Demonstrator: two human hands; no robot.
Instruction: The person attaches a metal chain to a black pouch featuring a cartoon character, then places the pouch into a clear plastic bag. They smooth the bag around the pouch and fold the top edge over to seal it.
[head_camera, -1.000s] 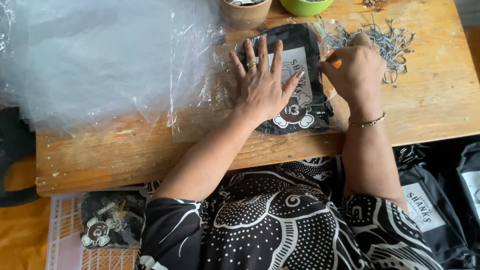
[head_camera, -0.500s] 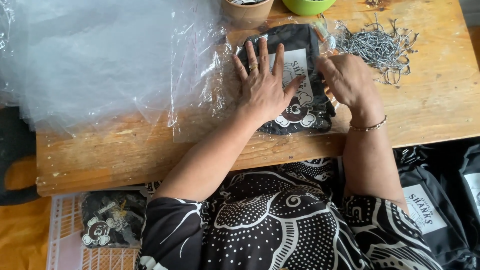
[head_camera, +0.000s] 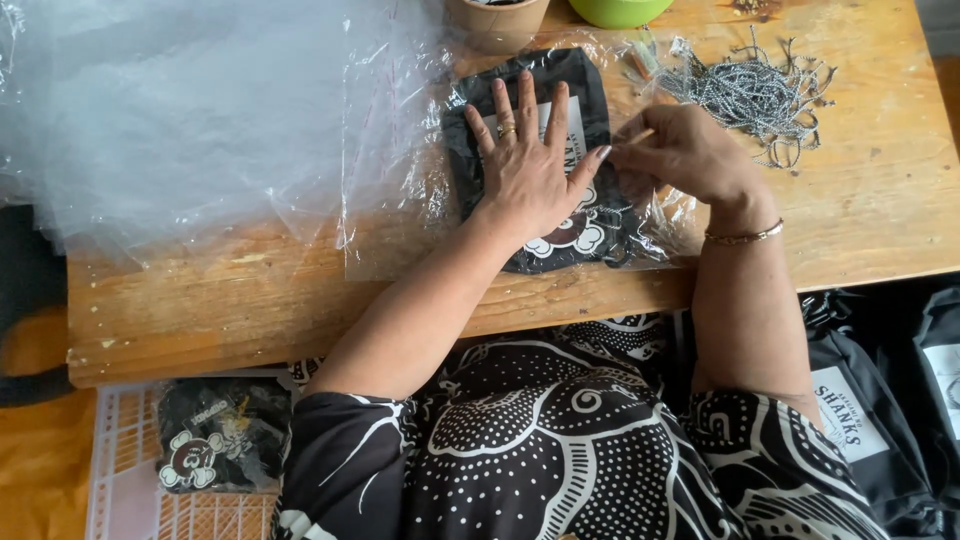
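Note:
A folded black garment (head_camera: 570, 95) with a white label and a cartoon print lies inside a clear plastic bag (head_camera: 660, 215) on the wooden table (head_camera: 260, 300). My left hand (head_camera: 528, 165) presses flat on it, fingers spread, a ring on one finger. My right hand (head_camera: 685, 155) is at the bag's right edge, fingers pinched on a thin strip at the bag's flap. A bracelet circles that wrist.
A heap of clear plastic bags (head_camera: 170, 120) covers the table's left. A pile of silver ball chains (head_camera: 755, 95) lies at the back right, near a brown cup (head_camera: 498, 20) and a green bowl (head_camera: 620, 10). More bagged black garments (head_camera: 860, 420) sit at my right; a white crate (head_camera: 205, 450) holds one at left.
My right hand has slid down along the bag's right edge toward me. My left hand stays pressed flat on the garment.

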